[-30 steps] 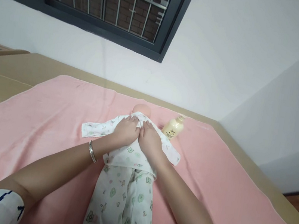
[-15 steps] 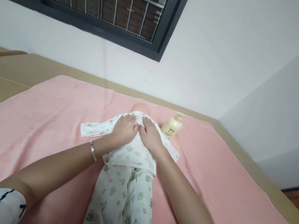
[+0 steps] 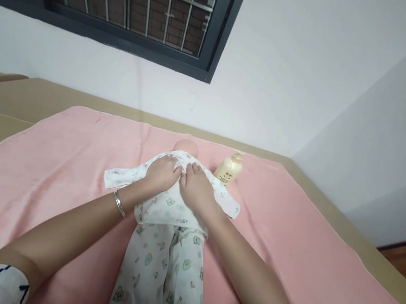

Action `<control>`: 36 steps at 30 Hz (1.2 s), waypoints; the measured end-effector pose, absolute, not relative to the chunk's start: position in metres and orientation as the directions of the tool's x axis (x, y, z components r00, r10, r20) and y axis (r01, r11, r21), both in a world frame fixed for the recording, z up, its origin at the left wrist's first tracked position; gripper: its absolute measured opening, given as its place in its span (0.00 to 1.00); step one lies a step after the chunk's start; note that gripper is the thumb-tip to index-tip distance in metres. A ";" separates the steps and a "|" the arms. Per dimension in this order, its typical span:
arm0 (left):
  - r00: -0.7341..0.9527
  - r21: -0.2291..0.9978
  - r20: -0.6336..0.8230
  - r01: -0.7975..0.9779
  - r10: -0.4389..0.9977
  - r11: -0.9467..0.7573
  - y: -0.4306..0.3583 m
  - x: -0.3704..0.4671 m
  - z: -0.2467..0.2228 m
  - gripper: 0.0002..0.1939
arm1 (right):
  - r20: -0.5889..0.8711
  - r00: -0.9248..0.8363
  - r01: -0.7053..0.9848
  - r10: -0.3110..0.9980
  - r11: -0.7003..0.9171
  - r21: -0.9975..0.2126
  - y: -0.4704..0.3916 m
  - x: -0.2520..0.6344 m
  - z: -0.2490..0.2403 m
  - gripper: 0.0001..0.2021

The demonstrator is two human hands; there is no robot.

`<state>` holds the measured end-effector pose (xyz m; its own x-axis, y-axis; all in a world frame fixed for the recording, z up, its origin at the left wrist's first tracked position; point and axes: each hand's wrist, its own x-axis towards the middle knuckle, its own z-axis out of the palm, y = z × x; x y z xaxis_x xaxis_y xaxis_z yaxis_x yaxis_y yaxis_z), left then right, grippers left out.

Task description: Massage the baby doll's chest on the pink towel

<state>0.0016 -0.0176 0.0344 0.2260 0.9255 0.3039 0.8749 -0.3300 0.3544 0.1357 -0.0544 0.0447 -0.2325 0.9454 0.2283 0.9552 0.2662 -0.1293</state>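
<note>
A small doll-like figure lies on the pink blanket, dressed in a white printed top (image 3: 168, 211) and matching trousers (image 3: 145, 271). Only the rounded top of its pinkish head (image 3: 187, 146) shows above the collar. My left hand (image 3: 163, 172) rests on the left side of the chest, fingers laid over the cloth. On the right side of the chest lies my right hand (image 3: 196, 188), its fingers also on the fabric near the collar. Both thumbs come close together at the middle. The sleeves stretch out to either side.
A pale yellow pump bottle (image 3: 229, 169) stands beside the right shoulder of the top. The pink blanket (image 3: 303, 270) covers most of a tan surface (image 3: 54, 92). Behind it rises a white wall (image 3: 268, 80) with a dark-framed, barred window (image 3: 128, 40).
The view has shifted slightly, so the scene sits a little further left. My right hand has turned a little inward on the chest, and my left hand has moved little.
</note>
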 end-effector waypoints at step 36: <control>0.202 0.370 0.393 0.858 0.897 -0.356 -0.010 0.005 0.018 0.23 | 0.211 -0.144 0.979 0.967 0.170 -0.109 -0.058 0.139 0.066 0.19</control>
<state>0.0050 -0.0103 0.0177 0.2025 0.8968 0.3933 0.8579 -0.3561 0.3704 0.1388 -0.0578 0.0657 -0.1443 0.9668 0.2108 0.9794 0.1700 -0.1092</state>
